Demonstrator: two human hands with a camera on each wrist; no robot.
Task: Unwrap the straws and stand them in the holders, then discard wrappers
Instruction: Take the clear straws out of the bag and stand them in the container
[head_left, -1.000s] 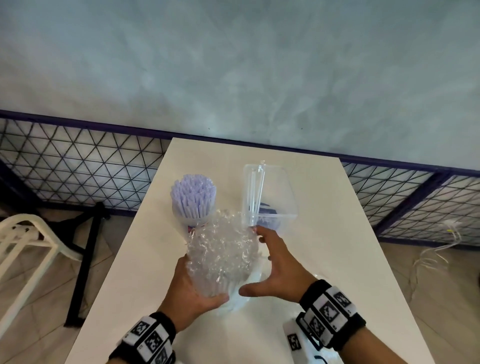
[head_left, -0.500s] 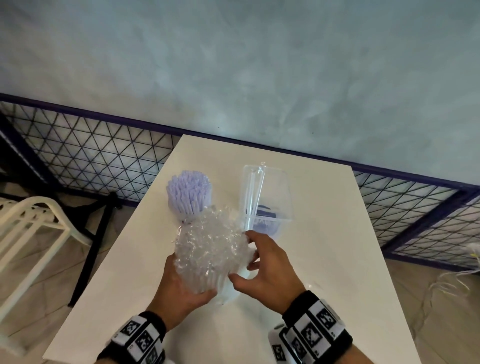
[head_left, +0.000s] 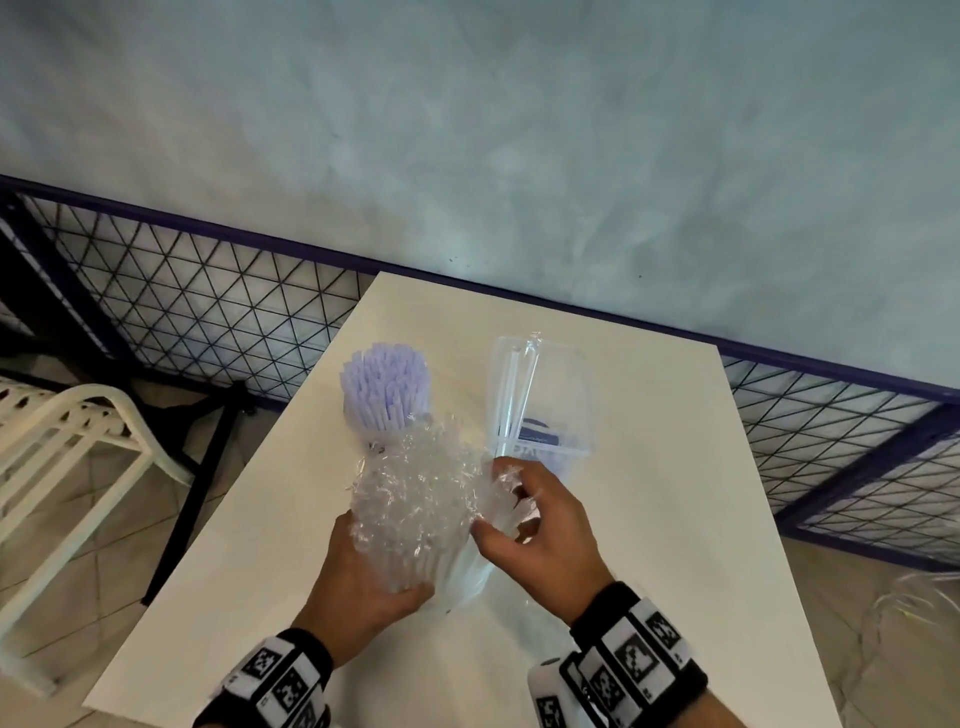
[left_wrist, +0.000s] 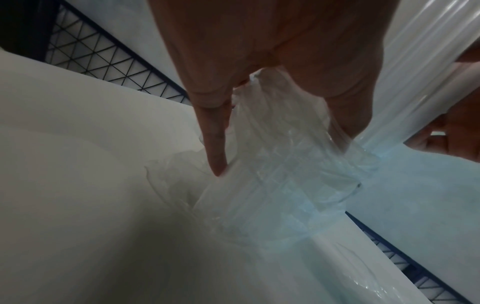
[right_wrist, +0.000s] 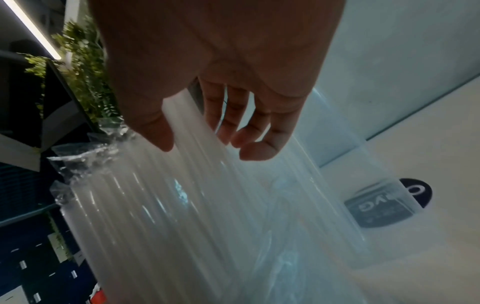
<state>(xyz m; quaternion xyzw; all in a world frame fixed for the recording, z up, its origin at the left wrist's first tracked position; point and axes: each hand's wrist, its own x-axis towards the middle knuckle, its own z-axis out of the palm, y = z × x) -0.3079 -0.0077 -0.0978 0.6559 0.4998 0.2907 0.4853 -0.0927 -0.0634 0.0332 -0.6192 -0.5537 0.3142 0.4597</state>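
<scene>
**Entry: wrapped straw bundle in hand, a few being drawn off on the right**

Left hand (head_left: 363, 582) grips the lower part of the bundle of wrapped straws (head_left: 415, 499), fingers curled round it from the left and below. The bundle is held above the white table (head_left: 649, 467), close to the body, long axis running up and away from the person, crinkled wrapper ends fanned out at the top.

Right hand (head_left: 540, 525) is at the bundle's right flank, thumb and fingers pinching a few wrapped straws (head_left: 506, 506) that stand slightly apart from the mass. In the right wrist view the fingers are curled over the straw shafts; exact count in the pinch cannot be told.

Key relation: the clear holder (head_left: 540, 400) stands just beyond the right hand, upright, open end up, with a couple of straws already leaning inside. The right hand is much the nearer one. The purple straws (head_left: 384, 389) stand packed in a second holder just beyond the bundle on the left (apparently full).

Judgement: whatever is pulled free needs unwrapping, then turning upright over the clear holder.

Loose clear film (left_wrist: 272, 174) hangs under the left hand.

Writing: a dark round mark (right_wrist: 415, 193) lies under the clear holder; letters are mirrored and partly hidden, not legible.
</scene>
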